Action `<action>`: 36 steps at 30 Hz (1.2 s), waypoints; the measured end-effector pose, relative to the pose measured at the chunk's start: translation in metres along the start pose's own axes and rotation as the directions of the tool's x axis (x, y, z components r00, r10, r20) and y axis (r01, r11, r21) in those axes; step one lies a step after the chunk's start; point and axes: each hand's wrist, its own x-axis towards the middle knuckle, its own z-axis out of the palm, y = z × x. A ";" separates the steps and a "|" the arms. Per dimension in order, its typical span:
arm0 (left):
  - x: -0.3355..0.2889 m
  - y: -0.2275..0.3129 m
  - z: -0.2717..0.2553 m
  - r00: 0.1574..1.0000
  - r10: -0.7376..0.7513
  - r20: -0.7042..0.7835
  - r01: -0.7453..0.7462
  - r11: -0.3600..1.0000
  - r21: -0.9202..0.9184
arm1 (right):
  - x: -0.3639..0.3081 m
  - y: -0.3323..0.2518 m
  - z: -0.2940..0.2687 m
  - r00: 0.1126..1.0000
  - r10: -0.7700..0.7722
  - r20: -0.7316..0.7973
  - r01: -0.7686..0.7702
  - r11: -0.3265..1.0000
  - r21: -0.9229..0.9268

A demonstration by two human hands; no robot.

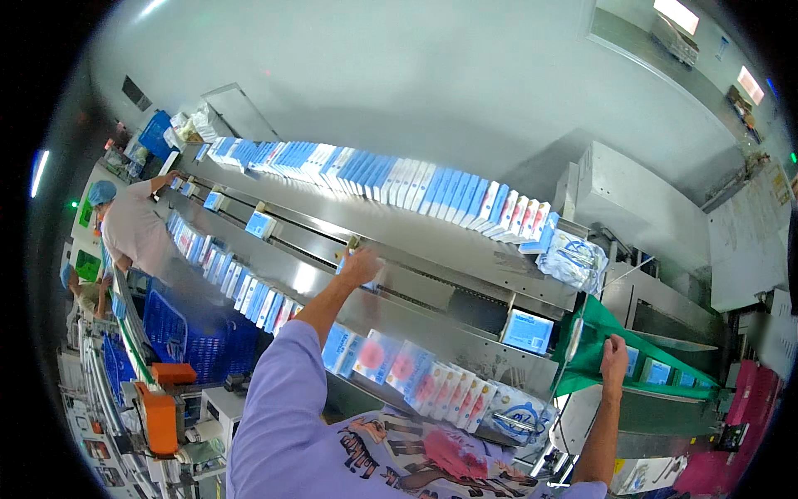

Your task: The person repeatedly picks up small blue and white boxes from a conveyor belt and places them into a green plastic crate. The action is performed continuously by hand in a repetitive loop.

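Observation:
My left hand reaches over the conveyor channel, its fingers curled round a flat blue-and-white box that is mostly hidden under it. At the right, my right hand is closed at the edge of a green cloth draped over the conveyor's end. Between my hands, one blue-and-white box lies flat in the channel. More such boxes show beside and beyond the cloth. A box rests farther left on the conveyor.
A long row of blue and white packs stands along the far ledge; a nearer row runs in front of me. Plastic-wrapped bundles lie at the right. A co-worker reaches over the line's left end. Blue crates stand below.

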 end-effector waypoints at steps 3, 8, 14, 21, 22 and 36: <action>-0.019 0.028 -0.001 0.996 0.013 0.093 -0.003 0.995 -0.103 | 0.000 -0.009 0.009 0.998 -0.046 0.045 0.048 0.998 -0.039; -0.014 0.093 -0.022 0.978 0.143 0.151 -0.121 0.981 -0.149 | 0.009 0.015 0.016 0.990 0.111 0.086 -0.103 0.990 -0.093; -0.015 0.153 -0.036 0.961 0.212 0.177 -0.190 0.973 -0.132 | 0.006 0.018 0.010 0.987 0.158 0.041 -0.151 0.980 -0.126; -0.018 0.173 -0.025 0.944 0.291 -0.154 -0.324 0.904 -0.278 | 0.018 0.026 -0.009 0.975 0.220 -0.038 -0.222 0.940 -0.261; -0.016 0.171 -0.025 0.947 0.260 -0.186 -0.306 0.905 -0.294 | 0.020 0.027 -0.016 0.972 0.225 -0.062 -0.234 0.931 -0.279; -0.017 -0.022 0.008 0.991 -0.116 0.071 0.115 0.993 0.017 | -0.018 -0.027 0.015 0.997 -0.045 0.062 0.048 0.998 -0.037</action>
